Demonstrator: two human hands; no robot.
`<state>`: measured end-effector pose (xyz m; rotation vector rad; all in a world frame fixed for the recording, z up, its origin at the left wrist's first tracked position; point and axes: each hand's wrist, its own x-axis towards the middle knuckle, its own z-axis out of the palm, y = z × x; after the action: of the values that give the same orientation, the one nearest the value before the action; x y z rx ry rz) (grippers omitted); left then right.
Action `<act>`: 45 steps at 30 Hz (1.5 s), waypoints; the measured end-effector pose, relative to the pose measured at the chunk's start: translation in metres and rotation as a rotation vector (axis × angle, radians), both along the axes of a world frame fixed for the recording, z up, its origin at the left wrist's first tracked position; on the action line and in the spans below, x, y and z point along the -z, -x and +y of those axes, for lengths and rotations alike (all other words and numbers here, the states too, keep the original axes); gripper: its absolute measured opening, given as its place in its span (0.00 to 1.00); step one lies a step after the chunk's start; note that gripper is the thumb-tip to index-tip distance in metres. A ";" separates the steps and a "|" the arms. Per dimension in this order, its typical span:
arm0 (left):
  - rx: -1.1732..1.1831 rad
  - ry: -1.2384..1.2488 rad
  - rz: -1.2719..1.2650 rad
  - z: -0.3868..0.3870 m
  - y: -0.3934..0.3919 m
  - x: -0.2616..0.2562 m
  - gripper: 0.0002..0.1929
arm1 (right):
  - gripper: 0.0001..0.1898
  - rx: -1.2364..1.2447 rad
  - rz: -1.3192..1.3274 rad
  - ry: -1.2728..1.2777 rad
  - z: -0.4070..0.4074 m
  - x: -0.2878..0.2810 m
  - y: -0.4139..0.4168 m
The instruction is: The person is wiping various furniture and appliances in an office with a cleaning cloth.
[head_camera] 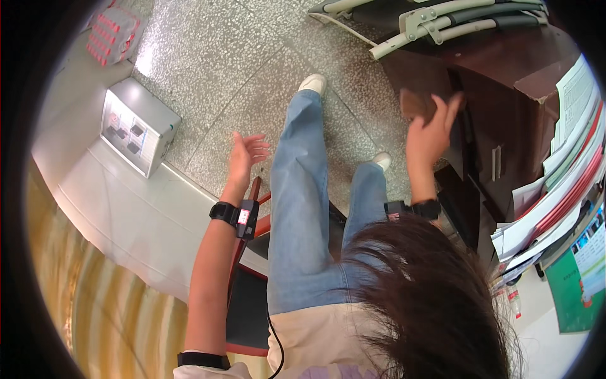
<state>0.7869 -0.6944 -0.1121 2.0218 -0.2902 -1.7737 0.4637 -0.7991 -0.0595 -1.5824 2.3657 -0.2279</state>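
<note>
Over the speckled floor (pixel 222 90), my left hand (pixel 247 150) is raised beside my left knee, with its fingers apart and nothing in them. My right hand (pixel 430 135) is at the side of the dark brown wooden desk (pixel 502 113). A small brown object (pixel 414 105) appears at its thumb and fingers; blur hides what it is and whether I grip it. Both wrists wear black straps with small black devices, the left device (pixel 247 219) bearing a label. My legs in blue jeans (pixel 300 189) extend between the hands.
A silver-edged case (pixel 142 125) stands at left by the wall ledge (pixel 137 199); a red-and-grey pack (pixel 113 35) is beyond it. Folded metal tubing (pixel 426 28) lies at upper right. Stacked papers and folders (pixel 558 189) line the right. A red-framed chair (pixel 246 303) is under me.
</note>
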 end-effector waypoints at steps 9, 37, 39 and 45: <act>0.099 0.027 0.019 -0.050 0.037 0.020 0.34 | 0.25 -0.145 0.071 -0.282 0.049 -0.010 0.057; 0.537 0.768 0.282 -0.183 0.176 -0.077 0.19 | 0.39 0.233 -0.993 -0.042 0.008 -0.034 -0.014; 0.518 0.758 0.276 -0.204 0.181 -0.099 0.19 | 0.37 0.310 -0.920 0.138 0.009 -0.039 -0.021; 0.241 0.846 0.264 -0.250 0.225 -0.116 0.19 | 0.25 0.019 -0.484 0.252 -0.009 -0.039 -0.023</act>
<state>0.5621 -0.9444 0.0037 1.1776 -1.0286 -1.6187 0.4872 -0.8079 -0.0204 -1.4038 2.0296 -0.8398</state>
